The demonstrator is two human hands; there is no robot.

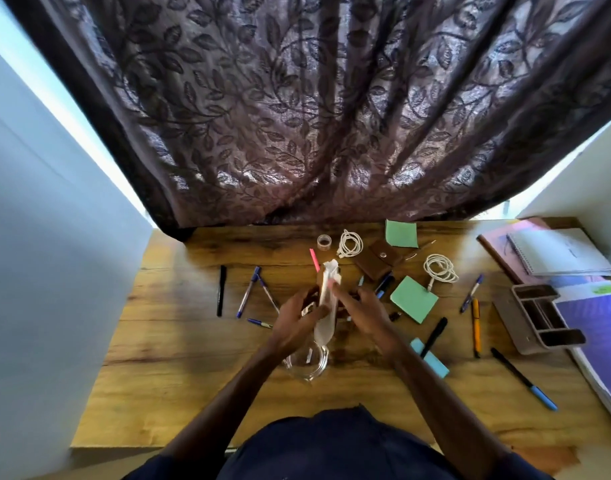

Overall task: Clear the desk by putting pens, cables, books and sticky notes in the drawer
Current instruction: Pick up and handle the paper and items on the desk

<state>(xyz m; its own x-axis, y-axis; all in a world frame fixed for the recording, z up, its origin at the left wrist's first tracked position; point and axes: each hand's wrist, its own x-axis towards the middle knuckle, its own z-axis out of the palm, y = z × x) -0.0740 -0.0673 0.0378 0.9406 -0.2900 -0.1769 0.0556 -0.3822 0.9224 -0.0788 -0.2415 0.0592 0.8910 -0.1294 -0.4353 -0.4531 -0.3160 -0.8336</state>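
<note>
The table (193, 375) runs wide in front of the person, and no drawer is in view. Everything to be put away lies on top of it. At the far right is a stack of books (567, 254), and beside it a desk organiser (536, 313) lying on its side. Two green sticky notes (413, 298) and two coiled white cables (439, 268) sit beyond and to the right of the hands.

Both hands meet at the middle over a glass jar (305, 363), busy with a white cloth (326, 306) that may be paper. Its long axis points away from the person. The left hand (295, 315) has its fingers curled round the cloth's lower part. The right hand (357, 308) reaches fingers to its upper part, but blur hides whether they pinch it or only touch.

Neither hand looks free for a pen until the cloth is set down. After that the sides divide plainly. The blue pens (248, 292) lie left of the left hand, slanting away from the person. The black pen (433, 336) and orange pen (476, 327) lie right of the right hand, running near to far.
</note>
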